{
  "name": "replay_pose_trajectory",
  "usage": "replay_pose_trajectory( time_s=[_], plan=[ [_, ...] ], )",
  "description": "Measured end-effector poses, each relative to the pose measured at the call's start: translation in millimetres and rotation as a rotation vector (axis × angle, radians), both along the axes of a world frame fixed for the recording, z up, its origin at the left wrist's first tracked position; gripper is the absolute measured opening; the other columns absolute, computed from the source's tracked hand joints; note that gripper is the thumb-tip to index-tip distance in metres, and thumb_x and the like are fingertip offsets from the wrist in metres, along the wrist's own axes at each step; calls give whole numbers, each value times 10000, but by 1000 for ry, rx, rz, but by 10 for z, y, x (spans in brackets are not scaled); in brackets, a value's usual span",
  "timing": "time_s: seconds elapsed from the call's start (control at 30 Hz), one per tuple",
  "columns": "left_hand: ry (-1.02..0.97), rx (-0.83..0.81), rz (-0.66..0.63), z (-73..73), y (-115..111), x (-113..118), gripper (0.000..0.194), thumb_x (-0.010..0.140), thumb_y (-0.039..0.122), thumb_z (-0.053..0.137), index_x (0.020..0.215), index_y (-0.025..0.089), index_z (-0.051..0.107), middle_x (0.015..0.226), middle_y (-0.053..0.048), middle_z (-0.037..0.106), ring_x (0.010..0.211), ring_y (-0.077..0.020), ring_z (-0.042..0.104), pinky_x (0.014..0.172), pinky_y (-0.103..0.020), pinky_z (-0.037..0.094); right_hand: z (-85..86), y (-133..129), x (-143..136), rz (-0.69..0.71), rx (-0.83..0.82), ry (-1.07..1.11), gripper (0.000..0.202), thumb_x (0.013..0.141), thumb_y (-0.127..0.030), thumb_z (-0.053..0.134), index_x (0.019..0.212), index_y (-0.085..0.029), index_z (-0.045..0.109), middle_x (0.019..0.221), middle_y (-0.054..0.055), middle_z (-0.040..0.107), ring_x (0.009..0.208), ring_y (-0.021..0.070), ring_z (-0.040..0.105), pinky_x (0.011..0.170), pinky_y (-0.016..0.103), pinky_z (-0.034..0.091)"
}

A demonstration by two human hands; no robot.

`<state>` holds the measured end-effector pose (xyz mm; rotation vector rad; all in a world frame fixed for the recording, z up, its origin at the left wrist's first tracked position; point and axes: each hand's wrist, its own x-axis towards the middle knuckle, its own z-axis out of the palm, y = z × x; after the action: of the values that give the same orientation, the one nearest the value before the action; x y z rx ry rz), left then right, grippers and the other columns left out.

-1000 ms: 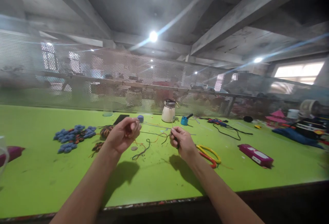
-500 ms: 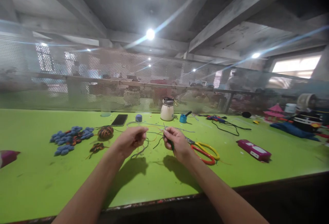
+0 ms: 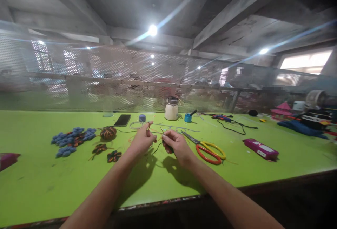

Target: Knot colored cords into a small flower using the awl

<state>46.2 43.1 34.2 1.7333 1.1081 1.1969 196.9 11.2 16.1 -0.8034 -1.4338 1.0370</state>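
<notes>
Nearest the camera, two bare forearms are stretched out over the green desk (image 3: 39, 187). The left hand (image 3: 143, 140) is closed in a pinch, a thin cord (image 3: 155, 148) being gripped between thumb and fingertips. The right hand (image 3: 176, 145) is curled shut just beside it, and the dark end of the same cord is held in its fingers; a loop of the cord hangs between the two hands, just above the desk. Exactly how the cord runs inside each grip cannot be told.

Just right of the right hand, scissors (image 3: 207, 150) with yellow and red handles are laid flat, blades pointing toward the hands. Left of the left hand, two small woven flowers (image 3: 106, 153) and a striped ball (image 3: 108, 133) are seen, with a cluster of blue knotted pieces (image 3: 71, 139) further left. A pink box (image 3: 260, 149) lies well apart on the right.

Farther back, a black phone (image 3: 122, 120), a small blue spool (image 3: 142, 118), a cream jar (image 3: 171, 109) and a blue cup (image 3: 187, 118) are lined up near the mesh screen (image 3: 79, 81).
</notes>
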Motion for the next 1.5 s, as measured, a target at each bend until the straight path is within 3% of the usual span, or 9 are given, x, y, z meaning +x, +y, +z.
replay_pose_trajectory(
  time_s=[0.13, 0.23, 0.4, 0.63, 0.87, 1.2, 1.33, 1.4, 1.5],
  plan=[
    [318, 119, 195, -2, 22, -26, 199, 686, 287, 599, 786, 134, 678, 508, 13, 508, 515, -139, 445, 526, -265, 291, 25, -8, 10, -1, 19, 45, 243, 753, -381, 640, 738, -172, 517, 545, -59, 493, 407, 55, 391, 409, 209, 290],
    [145, -65, 74, 17, -4, -38, 237, 707, 350, 592, 588, 147, 620, 505, -5, 542, 477, -120, 436, 506, -256, 289, 28, 2, 23, 8, 14, 87, 242, 750, -378, 646, 738, -172, 518, 567, -52, 507, 412, 55, 399, 408, 210, 282],
    [-355, -397, -223, 20, -63, -12, 175, 723, 261, 622, 664, 100, 657, 627, -55, 635, 558, -110, 542, 541, -223, 379, 0, 50, 66, 27, -8, 150, 249, 722, -369, 681, 755, -160, 550, 556, -46, 507, 451, 65, 428, 445, 213, 312],
    [-825, -560, -420, 74, -129, -3, 172, 762, 181, 608, 599, 123, 605, 617, -29, 618, 636, -116, 591, 637, -231, 487, 6, 48, 48, 63, -59, 201, 276, 677, -379, 719, 765, -158, 577, 579, -40, 531, 461, 66, 458, 448, 214, 318],
    [-875, -579, -296, 109, -164, 45, 89, 771, 109, 592, 684, 102, 610, 652, -58, 649, 613, -119, 607, 631, -237, 529, 30, 24, 15, -4, -62, 192, 313, 627, -389, 748, 764, -150, 599, 573, -36, 547, 463, 68, 452, 448, 222, 331],
    [-948, -506, -342, 114, -167, -9, 87, 747, 27, 583, 784, 100, 613, 819, -91, 679, 785, -160, 652, 735, -270, 550, 11, 18, -7, 90, -26, 195, 249, 686, -325, 717, 843, -146, 644, 617, -21, 565, 518, 74, 485, 505, 225, 361],
    [-888, -512, -311, 76, -126, -15, 72, 738, 45, 607, 777, 104, 594, 791, -89, 669, 741, -152, 652, 684, -254, 552, 10, 15, -3, 88, -1, 179, 241, 697, -313, 707, 874, -157, 657, 598, -24, 567, 520, 78, 494, 508, 224, 372],
    [-825, -504, -316, 58, -115, -3, 165, 723, 39, 627, 869, 104, 588, 780, -73, 668, 707, -134, 649, 655, -230, 542, 4, 16, 5, 70, 9, 179, 233, 692, -305, 710, 865, -154, 666, 600, -21, 576, 513, 76, 497, 499, 222, 373],
    [-761, -430, -303, 57, -146, 25, 532, 702, 12, 641, 1190, 141, 473, 809, -69, 690, 720, -135, 659, 669, -228, 529, 0, 16, 17, 25, 13, 166, 246, 684, -310, 714, 870, -152, 681, 590, -19, 584, 487, 72, 494, 470, 216, 367]
  ],
)
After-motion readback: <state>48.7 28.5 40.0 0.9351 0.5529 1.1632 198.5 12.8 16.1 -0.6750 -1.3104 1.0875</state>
